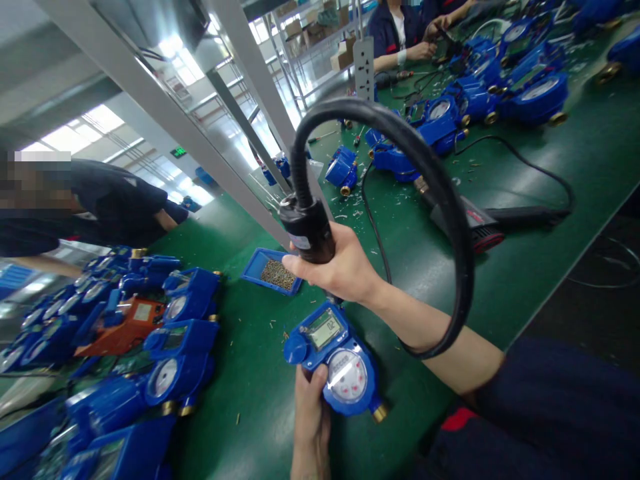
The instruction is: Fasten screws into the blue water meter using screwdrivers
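Observation:
My right hand (345, 263) is wrapped around a black electric screwdriver (313, 233), held nearly upright, with its thick black cable looping up and over my forearm. The tool's lower end meets the upper edge of a blue water meter (367, 360); whether the tip touches a screw is hidden. This meter has a lit digital display (325, 330), a round dial and a brass threaded end. My left hand (313, 400) grips the meter from its near side, thumb on the casing beside the dial. Just beyond stands a small blue tray (256, 265) of loose screws.
Many blue meters (183, 360) crowd the left side, around an orange device (127, 327). More meters (445, 127) lie at the back right, near a heat gun (470, 220) and its cord. A slanted white post (200, 127) rises beyond the tray. Co-workers (400, 33) sit across the green table.

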`<state>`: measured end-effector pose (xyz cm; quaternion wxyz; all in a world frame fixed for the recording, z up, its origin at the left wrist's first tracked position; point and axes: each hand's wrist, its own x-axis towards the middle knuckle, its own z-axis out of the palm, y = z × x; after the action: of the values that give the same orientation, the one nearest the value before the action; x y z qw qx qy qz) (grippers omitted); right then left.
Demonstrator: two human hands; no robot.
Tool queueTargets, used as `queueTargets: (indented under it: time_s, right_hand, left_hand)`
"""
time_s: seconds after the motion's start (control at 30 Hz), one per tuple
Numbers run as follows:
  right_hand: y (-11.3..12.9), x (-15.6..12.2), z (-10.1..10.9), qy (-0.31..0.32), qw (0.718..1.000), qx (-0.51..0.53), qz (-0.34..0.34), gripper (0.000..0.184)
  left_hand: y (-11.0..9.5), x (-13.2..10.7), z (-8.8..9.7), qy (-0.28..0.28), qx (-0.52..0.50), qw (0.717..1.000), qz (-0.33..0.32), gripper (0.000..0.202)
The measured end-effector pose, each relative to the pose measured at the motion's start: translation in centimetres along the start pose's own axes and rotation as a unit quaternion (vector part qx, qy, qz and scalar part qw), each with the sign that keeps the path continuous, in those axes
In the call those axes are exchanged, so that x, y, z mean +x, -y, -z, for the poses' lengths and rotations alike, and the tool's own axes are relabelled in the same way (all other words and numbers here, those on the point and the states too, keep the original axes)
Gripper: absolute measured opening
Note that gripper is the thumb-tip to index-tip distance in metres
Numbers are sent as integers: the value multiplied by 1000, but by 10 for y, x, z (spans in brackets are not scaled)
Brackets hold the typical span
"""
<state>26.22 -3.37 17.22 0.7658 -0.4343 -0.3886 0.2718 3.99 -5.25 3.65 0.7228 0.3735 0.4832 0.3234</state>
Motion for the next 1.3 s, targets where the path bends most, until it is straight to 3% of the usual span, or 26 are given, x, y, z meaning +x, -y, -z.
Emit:
queueTargets:
  time_s: [0.17,0.33,0.57,0.87,1.13,1.23,1.3]
  right_hand:
    - [44,-15,17,-64,996,57,40,22]
    - [70,-40,27,5,995,99,2,15]
    - [59,-56,9,3,999,44,-30,19]
    - [61,-61,3,26,999,-24,-35,21]
    - [20,-73,-12,104,992,8,-66,28]
    - [13,-75,-7,119,990,28,-68,26]
    - [16,-71,1,171,981,31,-84,24]
  left_hand:
    - [3,-13,-12,4,-25,999,-25,81]
    - [10,-29,-24,-2,-67,998,2,78]
    - [6,-40,-31,20,-85,996,19,74]
    - [9,-37,-26,43,-88,995,10,75]
    - [9,-39,-23,98,-102,990,-12,89]
    - [16,-33,-20,95,-97,990,-26,90]
    - [23,-27,-18,76,-86,993,-28,90]
